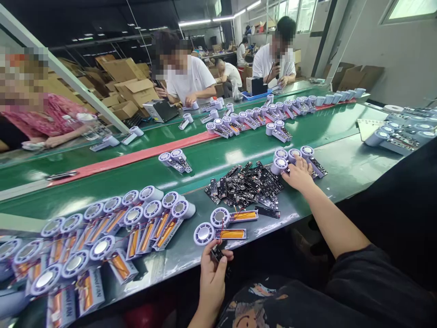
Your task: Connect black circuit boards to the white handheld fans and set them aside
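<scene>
At the table's front edge, my left hand (213, 273) pinches a small black circuit board (216, 253) between thumb and fingers. Just above it lies a lilac handheld fan (204, 234), its handle open on an orange battery with thin wires. A second such fan (220, 217) rests against it. My right hand (300, 175) reaches out to a group of fans and has its fingers curled over one handheld fan (294, 155); part of that fan is hidden by the fingers. Between my hands, a heap of black circuit boards (246, 187) covers the tabletop.
Several opened fans (133, 216) with orange batteries stand in rows on the left. A green conveyor belt (143, 166) with a red strip (136, 157) carries more fans. More fans (392, 132) sit at the right. Co-workers sit across the belt, with cardboard boxes (136, 95) behind them.
</scene>
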Motion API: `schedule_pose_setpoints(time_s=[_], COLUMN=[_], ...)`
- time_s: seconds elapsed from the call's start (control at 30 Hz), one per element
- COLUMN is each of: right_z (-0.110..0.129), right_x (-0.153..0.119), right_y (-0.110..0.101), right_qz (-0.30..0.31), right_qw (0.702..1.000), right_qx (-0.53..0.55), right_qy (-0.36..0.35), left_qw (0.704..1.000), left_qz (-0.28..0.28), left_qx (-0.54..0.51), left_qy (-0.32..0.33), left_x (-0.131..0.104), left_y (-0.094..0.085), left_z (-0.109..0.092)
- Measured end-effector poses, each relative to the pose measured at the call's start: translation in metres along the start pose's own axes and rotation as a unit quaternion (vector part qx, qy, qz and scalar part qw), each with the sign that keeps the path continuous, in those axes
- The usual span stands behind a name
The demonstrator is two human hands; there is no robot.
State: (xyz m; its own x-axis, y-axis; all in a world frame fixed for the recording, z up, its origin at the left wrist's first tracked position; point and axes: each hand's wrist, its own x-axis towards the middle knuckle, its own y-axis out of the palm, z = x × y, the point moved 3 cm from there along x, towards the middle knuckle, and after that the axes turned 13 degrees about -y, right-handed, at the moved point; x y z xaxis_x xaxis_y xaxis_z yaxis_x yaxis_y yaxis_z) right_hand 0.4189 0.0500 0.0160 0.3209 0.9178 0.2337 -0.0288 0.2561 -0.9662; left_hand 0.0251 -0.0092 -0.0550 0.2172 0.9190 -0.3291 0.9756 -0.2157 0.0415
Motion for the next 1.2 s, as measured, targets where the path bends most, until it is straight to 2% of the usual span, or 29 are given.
schedule_pose_setpoints(time_s=[0.27, 0.43, 0.6, 0.93, 1.2], right_z=[-0.011, -0.032, -0.047, -0.035, -0.026], right_x=[0.004, 0.015, 0.023, 0.022, 0.029], right_y=[0.0, 0.0, 0.002, -0.006, -0.005], right_qz=[-0.007, -0.015, -0.012, -0.021, -0.021], right_qw=[0.999, 0.995, 0.993, 0.986, 0.987], right_qx=[-0.014, -0.02, -0.015, -0.022, -0.047], right_qy=[0.045, 0.095, 0.118, 0.164, 0.153], left_qw=[1.0, 0.999, 0.999, 1.0, 1.0], left_qz=[-0.005, -0.024, -0.012, 0.01, 0.006], left_qx=[-0.014, -0.029, -0.034, -0.014, -0.016], left_qy=[0.024, 0.028, 0.026, 0.021, 0.023], left_x=[0.001, 0.0, -0.001, -0.002, -0.003], left_y=[0.001, 0.005, 0.005, 0.001, 0.003], left_z=[0.003, 0.0, -0.001, 0.001, -0.003])
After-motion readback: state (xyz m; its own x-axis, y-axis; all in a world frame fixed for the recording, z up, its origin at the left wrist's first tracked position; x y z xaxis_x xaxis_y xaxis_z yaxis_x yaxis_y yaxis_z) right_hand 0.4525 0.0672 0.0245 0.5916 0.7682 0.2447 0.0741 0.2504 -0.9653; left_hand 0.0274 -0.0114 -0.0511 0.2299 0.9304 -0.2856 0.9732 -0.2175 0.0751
